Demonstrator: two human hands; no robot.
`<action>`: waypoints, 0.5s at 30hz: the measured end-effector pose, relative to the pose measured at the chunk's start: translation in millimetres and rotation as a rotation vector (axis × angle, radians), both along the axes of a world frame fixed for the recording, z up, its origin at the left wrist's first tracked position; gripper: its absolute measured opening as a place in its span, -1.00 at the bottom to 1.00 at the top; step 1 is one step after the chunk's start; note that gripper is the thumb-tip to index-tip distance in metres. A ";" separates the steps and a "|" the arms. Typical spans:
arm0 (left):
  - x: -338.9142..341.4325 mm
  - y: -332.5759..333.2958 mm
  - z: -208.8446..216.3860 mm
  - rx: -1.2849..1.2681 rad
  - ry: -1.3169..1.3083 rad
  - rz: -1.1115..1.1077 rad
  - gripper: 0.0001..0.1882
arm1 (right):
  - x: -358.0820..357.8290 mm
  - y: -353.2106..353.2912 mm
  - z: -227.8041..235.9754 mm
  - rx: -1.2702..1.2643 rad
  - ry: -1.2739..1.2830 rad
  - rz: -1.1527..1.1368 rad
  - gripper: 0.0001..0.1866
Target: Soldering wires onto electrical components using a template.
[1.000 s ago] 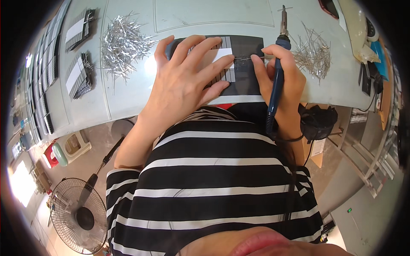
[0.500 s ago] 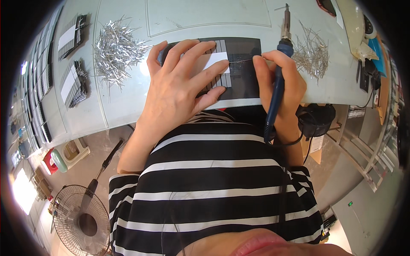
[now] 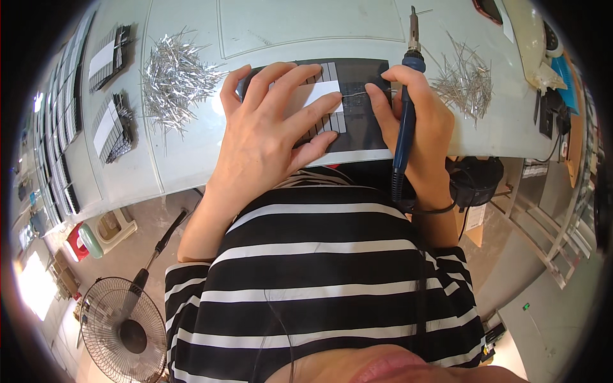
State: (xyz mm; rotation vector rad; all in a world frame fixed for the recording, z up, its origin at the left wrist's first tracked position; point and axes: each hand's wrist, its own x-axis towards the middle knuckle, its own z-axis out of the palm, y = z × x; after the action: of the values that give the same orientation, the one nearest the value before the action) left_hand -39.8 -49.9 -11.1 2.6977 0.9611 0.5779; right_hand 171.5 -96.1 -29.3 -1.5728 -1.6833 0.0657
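My left hand (image 3: 265,134) lies palm down with fingers spread, pressing on a dark panel crossed by silver lines (image 3: 332,70) and a white strip (image 3: 331,89). Beneath them is a dark mat (image 3: 365,131). To the right, my right hand (image 3: 429,118) is closed around a blue-handled soldering iron (image 3: 404,137), whose metal tip points away from me. A short bit of thin wire sits across that tip. Another thin silvery wire (image 3: 356,94) runs from my left index fingertip to my right thumb; whether the thumb pinches it is hard to see.
Piles of thin metal strips lie left (image 3: 175,83) and right (image 3: 466,83). Two stacks of dark panels with white bands (image 3: 108,57) stand farther left. Rows of dark panels (image 3: 60,127) line the left edge. A fan (image 3: 124,325) stands on the floor, lower left.
My right hand and the soldering iron have shifted slightly left, the thumb moving along the wire toward my left hand. My left hand stays in place.
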 end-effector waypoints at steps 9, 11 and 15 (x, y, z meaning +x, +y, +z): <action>2.1 -0.1 -0.8 0.011 0.005 -0.003 -0.59 | -7.6 -2.1 -1.2 0.018 -0.025 -0.051 -0.74; 2.7 -0.1 -0.5 0.009 0.007 -0.002 -0.59 | -7.2 -2.0 -0.7 0.008 -0.041 -0.050 -0.73; 2.8 -0.2 0.7 0.003 0.014 -0.002 -0.58 | -8.6 -3.9 1.5 -0.039 -0.035 -0.061 -0.73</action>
State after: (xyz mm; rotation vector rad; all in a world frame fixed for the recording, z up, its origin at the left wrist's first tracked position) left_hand -37.0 -50.1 -10.5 2.7092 0.9615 0.5609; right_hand 162.9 -100.0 -27.8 -1.6618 -1.6684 0.0397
